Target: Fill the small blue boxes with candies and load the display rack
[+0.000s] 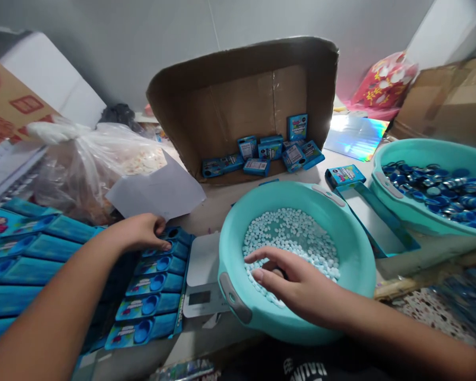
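Note:
My left hand (140,233) reaches to the far end of a row of small blue printed boxes (156,283). Its fingers are bent, with thumb and fingertips on one of the far boxes; part of the grip is hidden. Round wells or openings show in the boxes' upper faces. Over a turquoise tub (301,330) hovers my right hand (283,283), its thumb and index finger apart and nothing visible between them. Small pale round candies (289,227) cover part of the tub's bottom. A dark spot shows by the curled fingers, too small to make out.
An opened cardboard carton (241,106) at the back holds several blue packets. On the right is a second turquoise tub (420,225) with blue metallic pieces. A flat scale (204,270) lies partly under the near tub. More blue boxes (31,270) and a tied plastic bag (83,164) are left.

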The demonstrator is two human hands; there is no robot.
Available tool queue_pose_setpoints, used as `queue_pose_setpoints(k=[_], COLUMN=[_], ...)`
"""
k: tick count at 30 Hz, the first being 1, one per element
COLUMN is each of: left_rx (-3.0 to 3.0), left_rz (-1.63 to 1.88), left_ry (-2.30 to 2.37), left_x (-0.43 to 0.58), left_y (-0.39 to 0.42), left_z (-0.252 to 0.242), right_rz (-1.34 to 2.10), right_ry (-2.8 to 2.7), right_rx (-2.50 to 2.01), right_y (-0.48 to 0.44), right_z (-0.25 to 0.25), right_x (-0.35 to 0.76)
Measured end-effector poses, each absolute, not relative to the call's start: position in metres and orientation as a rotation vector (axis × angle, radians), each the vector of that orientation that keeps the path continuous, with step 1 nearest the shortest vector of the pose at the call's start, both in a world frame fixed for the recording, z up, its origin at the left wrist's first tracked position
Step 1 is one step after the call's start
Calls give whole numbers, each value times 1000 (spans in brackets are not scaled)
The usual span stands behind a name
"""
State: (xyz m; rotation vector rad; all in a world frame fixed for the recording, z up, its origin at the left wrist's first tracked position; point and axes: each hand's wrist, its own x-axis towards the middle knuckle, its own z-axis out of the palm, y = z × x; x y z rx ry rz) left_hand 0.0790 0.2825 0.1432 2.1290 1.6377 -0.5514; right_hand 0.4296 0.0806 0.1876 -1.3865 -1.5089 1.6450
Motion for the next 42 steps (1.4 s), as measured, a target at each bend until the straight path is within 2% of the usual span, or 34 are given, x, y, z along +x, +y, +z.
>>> queue_pose_setpoints(k=[10,13,15,19,21,26,30,34,37,40,42], left_rx=[2203,2302,2487,2594,2477,2372,2471,2266,1924,1957,2014], left_rz=[-817,-779,-525,592,922,1039,1079,917,429,-173,-387], left_ry=[1544,1637,1613,1309,1125,893,946,1663,2112,1980,1878], left_x=[119,119,127,176,209,259,242,180,127,90,79], left_y=[297,280,249,158,120,95,103,125,168,221,251], left_z=[167,175,181,188,187,172,161,164,167,166,164], right_rz=[1531,1575,1692,1913,1909,1851,1946,1786,1751,1775,1782], right_ry=[-1624,-1551,-1400,-1126,-1145,-1270,-1279,-1304,-1249,-1252,-1250], right_rx=[-1348,-1319,-1250,-1084,-1031,-994,-1048,-1197,-1175,-1147,-1131], right_y=[81,81,81,84,85,87,87,88,90,90,90], right_z=[187,187,188,186,184,180,181,184,185,186,187], right_x=[427,429,429,428,428,429,430,431,433,433,433])
